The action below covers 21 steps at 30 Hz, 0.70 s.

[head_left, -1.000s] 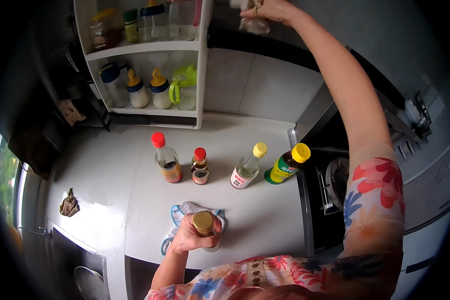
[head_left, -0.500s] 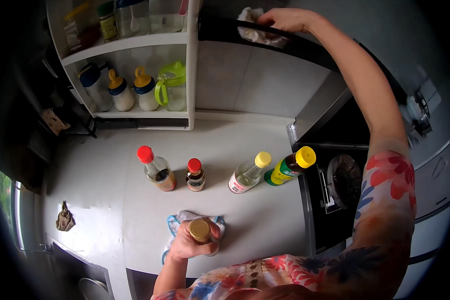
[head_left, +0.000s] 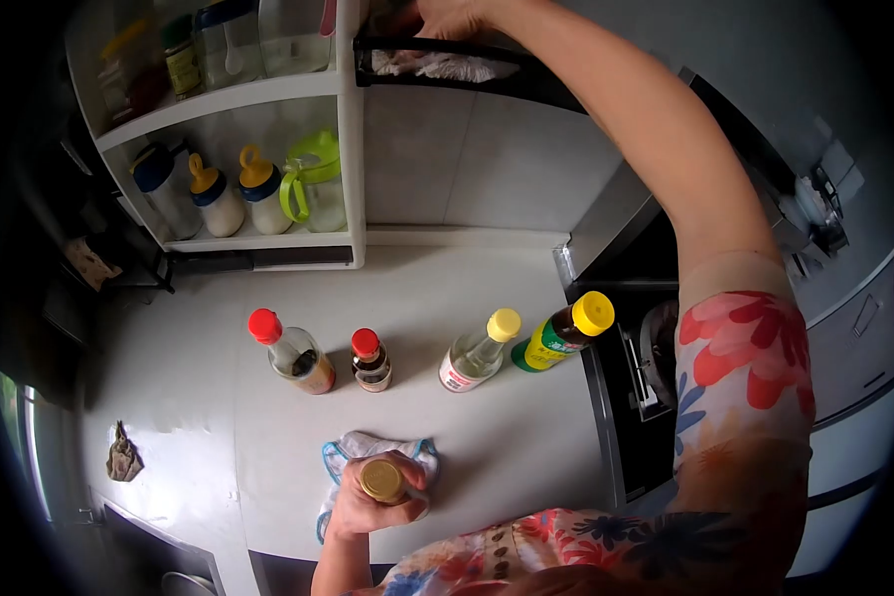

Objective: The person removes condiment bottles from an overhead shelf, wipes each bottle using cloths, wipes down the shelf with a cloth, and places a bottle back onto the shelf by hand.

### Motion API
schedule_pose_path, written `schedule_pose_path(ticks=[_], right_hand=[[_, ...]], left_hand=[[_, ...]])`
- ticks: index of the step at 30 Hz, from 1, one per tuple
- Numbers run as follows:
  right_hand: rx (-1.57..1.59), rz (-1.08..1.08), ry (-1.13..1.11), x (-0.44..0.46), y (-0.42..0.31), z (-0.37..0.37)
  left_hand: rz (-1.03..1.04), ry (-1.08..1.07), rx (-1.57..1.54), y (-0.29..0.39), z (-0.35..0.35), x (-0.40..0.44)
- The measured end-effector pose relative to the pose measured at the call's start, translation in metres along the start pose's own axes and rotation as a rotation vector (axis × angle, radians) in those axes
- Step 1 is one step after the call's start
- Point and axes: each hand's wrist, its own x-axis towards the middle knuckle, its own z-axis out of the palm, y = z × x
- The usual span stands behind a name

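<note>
My left hand (head_left: 368,502) is wrapped round a bottle with a gold cap (head_left: 382,480), close to the counter's front edge. The body of the bottle is mostly hidden by my fingers. Beneath it lies a white cloth with blue trim (head_left: 353,452). Raised high, my right hand (head_left: 452,18) is at the left part of a black wall rack (head_left: 556,91), closed on a crumpled whitish cloth (head_left: 447,67) that shows through the rack's side opening. The rack and the frame's edge hide part of its fingers.
Two red-capped bottles (head_left: 303,363) (head_left: 372,368) and two yellow-capped bottles (head_left: 475,358) (head_left: 556,338) stand on the counter (head_left: 298,447). A white shelf (head_left: 351,149) holds jars and a green-lidded jug (head_left: 318,189). A brown rag (head_left: 123,457) lies left; a stove (head_left: 636,437) is right.
My right hand and its cloth have moved left along the rack, with the cloth now down inside it. My left hand still grips the gold-capped bottle. The view has shifted slightly.
</note>
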Motion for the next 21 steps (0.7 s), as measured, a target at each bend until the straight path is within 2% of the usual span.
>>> schedule_pose_path(ticks=[4,7,8,11,14,17,21], right_hand=[[-0.071,0.082,0.042,-0.009,0.030,0.001],[-0.235,0.148,0.112,-0.043,0.096,-0.002],[-0.184,0.168,0.136,-0.057,0.143,-0.002],[-0.431,0.376,0.178,-0.131,0.187,-0.010],[-0.551,0.561,0.101,-0.164,0.203,-0.014],[-0.702,0.709,-0.032,-0.150,0.205,-0.018],[-0.692,0.866,-0.149,-0.125,0.162,-0.020]], left_hand=[[0.030,0.007,-0.022,-0.007,-0.002,-0.002],[0.032,-0.002,0.004,-0.011,-0.004,-0.004],[0.028,-0.002,0.019,-0.011,-0.005,-0.004],[0.035,-0.018,-0.014,-0.015,-0.007,-0.002],[0.003,-0.002,-0.083,-0.010,-0.003,0.002],[-0.018,0.014,-0.090,-0.009,-0.002,0.001],[-0.009,0.002,-0.066,-0.012,-0.007,-0.001]])
